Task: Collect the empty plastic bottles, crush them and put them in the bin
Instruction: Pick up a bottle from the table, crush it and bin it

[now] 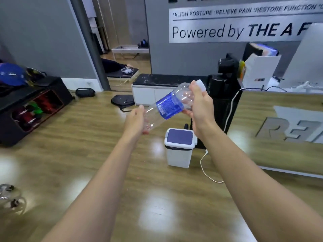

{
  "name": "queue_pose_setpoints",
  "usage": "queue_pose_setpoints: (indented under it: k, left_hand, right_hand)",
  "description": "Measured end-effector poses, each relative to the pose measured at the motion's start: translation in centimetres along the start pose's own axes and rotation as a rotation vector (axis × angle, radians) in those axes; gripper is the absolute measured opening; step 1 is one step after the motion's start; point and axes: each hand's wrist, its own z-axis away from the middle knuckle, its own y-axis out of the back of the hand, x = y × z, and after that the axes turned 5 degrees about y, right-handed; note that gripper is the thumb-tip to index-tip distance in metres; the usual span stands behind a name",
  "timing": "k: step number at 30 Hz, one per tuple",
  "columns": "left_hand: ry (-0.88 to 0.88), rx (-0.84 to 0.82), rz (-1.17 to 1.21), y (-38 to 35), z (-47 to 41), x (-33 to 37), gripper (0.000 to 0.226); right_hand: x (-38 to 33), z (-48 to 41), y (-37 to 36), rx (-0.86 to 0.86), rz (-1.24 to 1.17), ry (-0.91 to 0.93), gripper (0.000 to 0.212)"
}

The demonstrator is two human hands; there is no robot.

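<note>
Both bare arms reach forward over a glossy wood-plank floor [78,154], holding one clear plastic bottle [167,104] in the air between them. The bottle is a smooth, transparent cylinder, tilted so its white screw cap [201,85] points up and to the right while its base angles down to the left. A shiny blue label [168,106] wraps its middle. It looks empty and keeps its round shape, with no dents that can be made out.

The right hand [201,109] grips the upper part near the neck, its fingers closed around the shoulder of the bottle. The left hand [136,120] cups the base end, fingers curled loosely against the clear plastic.

Below the hands, on the floor, stands a small boxy bin [180,154] of white plastic with rounded corners and a flat dark-blue lid, which lies shut. A thin white cable [205,169] trails across the floor just beside it. To the right rises a wood-grain desk [279,102] front bearing raised grey letters.
</note>
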Motion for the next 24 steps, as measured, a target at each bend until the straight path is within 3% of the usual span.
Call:
queue_pose_setpoints:
  k: [4,13,19,24]
  left_hand:
    - [0.087,-0.037,-0.017,-2.0,-8.5,0.2,0.028]
    - [0.156,-0.092,-0.112,-4.9,-26.7,-2.3,0.027]
    - [0.259,-0.316,-0.209,-8.5,-38.0,-6.0,0.024]
    - [0.195,-0.467,-0.536,-12.0,-45.6,-10.1,0.032]
  right_hand:
    - [3.3,-8.4,-2.3,0.015,-0.002,-0.053,0.02]
    - [12.0,-23.4,-8.2,-0.014,0.078,-0.076,0.019]
    - [18.2,-30.3,-9.5,0.078,0.256,-0.042,0.025]
    - [23.3,-35.6,-9.0,0.117,0.419,-0.077,0.016]
